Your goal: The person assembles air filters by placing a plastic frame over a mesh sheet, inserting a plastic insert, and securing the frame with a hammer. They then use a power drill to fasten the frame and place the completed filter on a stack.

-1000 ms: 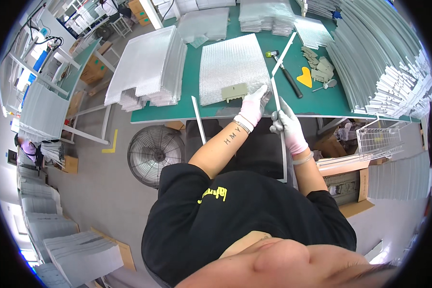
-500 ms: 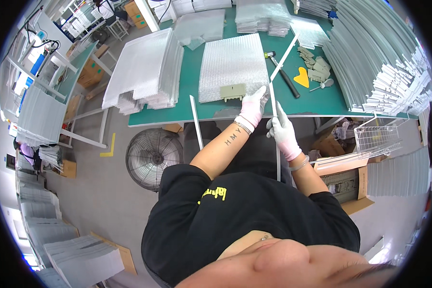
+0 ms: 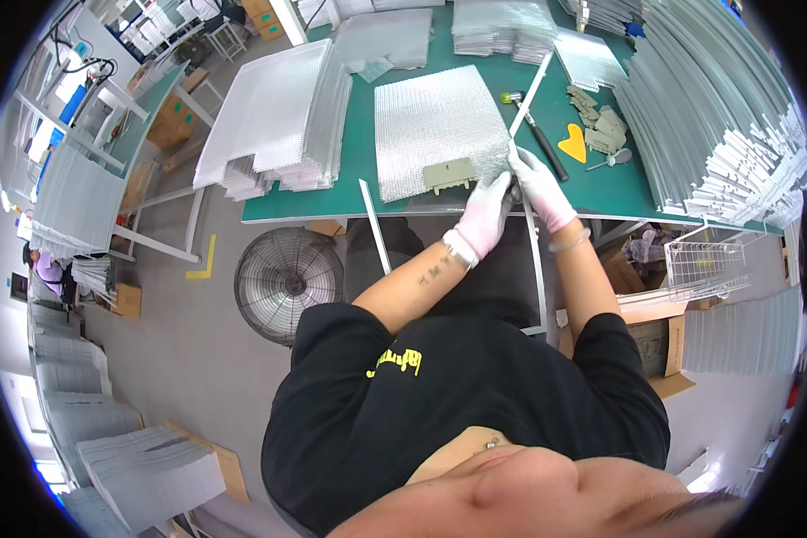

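Both gloved hands meet at the near edge of the green table point(image 3: 368, 170). The left hand point(image 3: 486, 215) and right hand point(image 3: 540, 184) close their fingers around a long thin silver metal strip point(image 3: 536, 260), beside the square silver mesh sheet point(image 3: 435, 125).

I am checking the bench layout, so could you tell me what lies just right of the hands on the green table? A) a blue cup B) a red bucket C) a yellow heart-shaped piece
C: a yellow heart-shaped piece lies on the green table right of the gloved hands.
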`<move>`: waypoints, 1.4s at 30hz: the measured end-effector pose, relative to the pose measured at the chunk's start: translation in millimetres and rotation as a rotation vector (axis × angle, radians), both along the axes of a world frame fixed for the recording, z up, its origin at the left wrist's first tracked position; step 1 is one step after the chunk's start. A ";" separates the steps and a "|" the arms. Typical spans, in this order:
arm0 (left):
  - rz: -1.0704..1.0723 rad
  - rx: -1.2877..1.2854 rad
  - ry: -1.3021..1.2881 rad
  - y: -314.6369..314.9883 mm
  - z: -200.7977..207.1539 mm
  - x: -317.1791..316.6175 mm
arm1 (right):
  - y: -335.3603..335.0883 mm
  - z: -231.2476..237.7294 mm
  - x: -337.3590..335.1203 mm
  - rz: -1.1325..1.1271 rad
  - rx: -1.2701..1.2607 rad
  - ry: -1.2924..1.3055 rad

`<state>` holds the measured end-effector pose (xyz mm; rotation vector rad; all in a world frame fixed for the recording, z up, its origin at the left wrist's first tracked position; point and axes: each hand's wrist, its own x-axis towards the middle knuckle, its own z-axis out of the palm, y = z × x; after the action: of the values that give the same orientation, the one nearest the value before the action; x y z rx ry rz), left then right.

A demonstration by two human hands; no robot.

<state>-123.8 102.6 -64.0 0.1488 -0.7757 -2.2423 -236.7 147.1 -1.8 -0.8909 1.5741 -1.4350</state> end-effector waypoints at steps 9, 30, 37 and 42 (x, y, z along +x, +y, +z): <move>0.803 -1.202 -1.161 -95.1 28.6 199.4 | -4.4 -14.8 -20.9 0.132 -0.044 -0.471; 0.248 -0.569 -0.345 -44.7 121.4 201.3 | 72.0 19.4 12.7 0.044 -0.361 -0.246; 0.431 -0.557 -0.416 -15.2 132.8 206.6 | 86.2 39.6 20.8 0.024 -0.375 -0.206; 0.609 -0.501 -0.266 5.1 138.3 197.8 | 85.2 46.6 26.5 0.033 -0.392 -0.196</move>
<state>74.0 107.7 74.4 0.3860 -1.2200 -1.4265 -210.2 232.3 44.8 -0.9578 1.1478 -1.7835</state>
